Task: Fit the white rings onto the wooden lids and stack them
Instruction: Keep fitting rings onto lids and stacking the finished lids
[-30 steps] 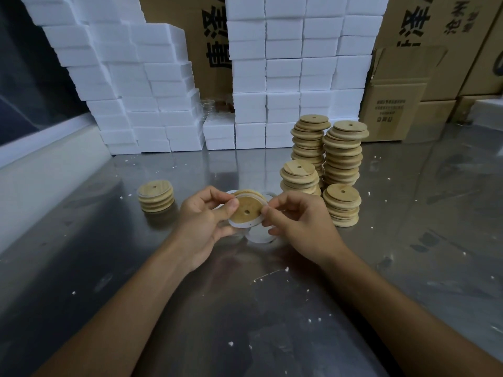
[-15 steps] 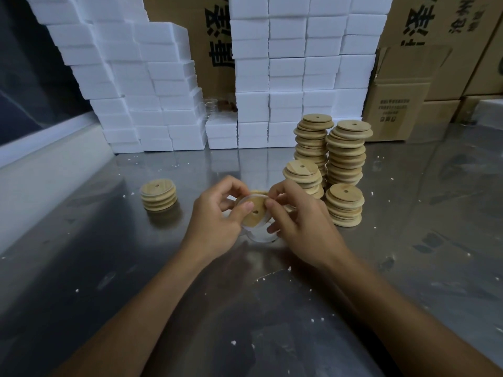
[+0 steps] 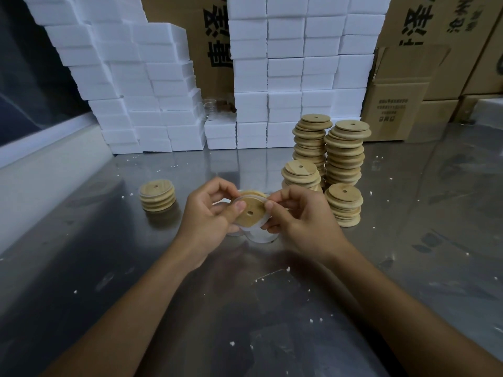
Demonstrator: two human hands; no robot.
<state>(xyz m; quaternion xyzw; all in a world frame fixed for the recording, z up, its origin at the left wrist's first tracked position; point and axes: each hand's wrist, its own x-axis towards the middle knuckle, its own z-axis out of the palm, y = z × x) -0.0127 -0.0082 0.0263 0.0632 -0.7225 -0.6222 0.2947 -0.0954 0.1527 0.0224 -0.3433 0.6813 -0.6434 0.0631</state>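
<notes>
Steel worktop (image 3: 272,295) under me, dull and reflective, flecked with white foam crumbs; my left hand (image 3: 209,216) and right hand (image 3: 299,221) meet just above it, both clamped on one wooden lid (image 3: 249,212); my left thumb lies across the lid's near face by its left edge and my right thumb presses at its right edge, with the other fingers of each hand curled behind it; the lid is tilted toward me, its small centre hole showing; a white ring (image 3: 251,227) hugs its lower rim, and whether it is seated all the way round I cannot tell; beneath my hands, pale translucent loose rings (image 3: 261,236) lie on the worktop, partly hidden by my fingers.

To the left, apart from my hands, a short stack of ringed lids (image 3: 157,195) stands; to the right, a low stack of bare lids (image 3: 344,204) stands just beside my right hand; behind it another low stack (image 3: 300,174), then two tall stacks (image 3: 344,153) side by side, the lids sitting a little unevenly; farther back, white foam blocks (image 3: 285,77) are piled in walls, and brown cardboard cartons (image 3: 397,104) with black printed characters stand behind and to the right of them.
</notes>
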